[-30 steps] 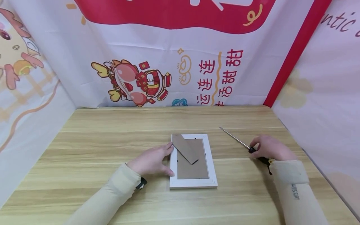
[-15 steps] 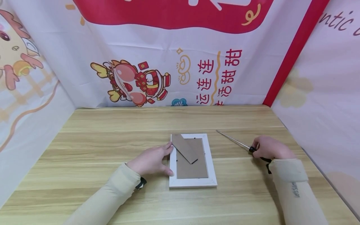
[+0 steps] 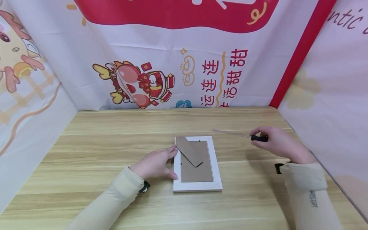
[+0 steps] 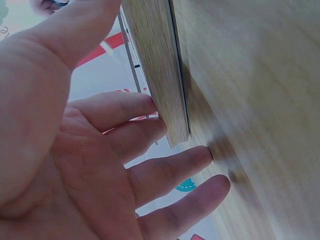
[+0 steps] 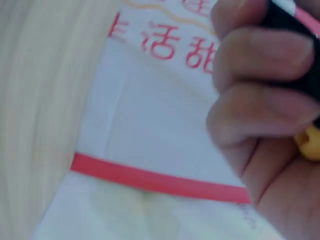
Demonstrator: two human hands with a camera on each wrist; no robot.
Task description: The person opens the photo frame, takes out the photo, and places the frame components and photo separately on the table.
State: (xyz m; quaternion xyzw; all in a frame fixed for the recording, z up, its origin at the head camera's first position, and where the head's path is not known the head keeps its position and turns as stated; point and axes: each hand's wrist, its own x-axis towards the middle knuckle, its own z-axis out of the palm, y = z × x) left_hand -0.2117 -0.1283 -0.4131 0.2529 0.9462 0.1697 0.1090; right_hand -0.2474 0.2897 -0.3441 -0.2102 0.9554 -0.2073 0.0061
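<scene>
In the head view, a white picture frame (image 3: 216,166) lies back up on the table, with its brown backing board (image 3: 198,175) showing. A brown stand flap (image 3: 188,151) slants across that board. My left hand (image 3: 153,164) rests against the frame's left side, thumb and fingers spread; the left wrist view shows fairly straight fingertips at the wood-grained edge (image 4: 159,75). Right of the frame, my right hand (image 3: 277,142) grips a screwdriver (image 3: 259,138) above the table, its thin shaft pointing left. In the right wrist view, curled fingers (image 5: 265,55) wrap the black and yellow handle (image 5: 292,22).
The wood-patterned table (image 3: 115,198) reaches back to a printed cloth wall (image 3: 192,38). Further cloth walls stand along the left (image 3: 34,121) and right (image 3: 330,127) sides. Small dark tabs sit around the backing board's edge.
My right hand has lifted the screwdriver off the table, and its tip has swung left toward the frame. My left hand and the frame have stayed in place.
</scene>
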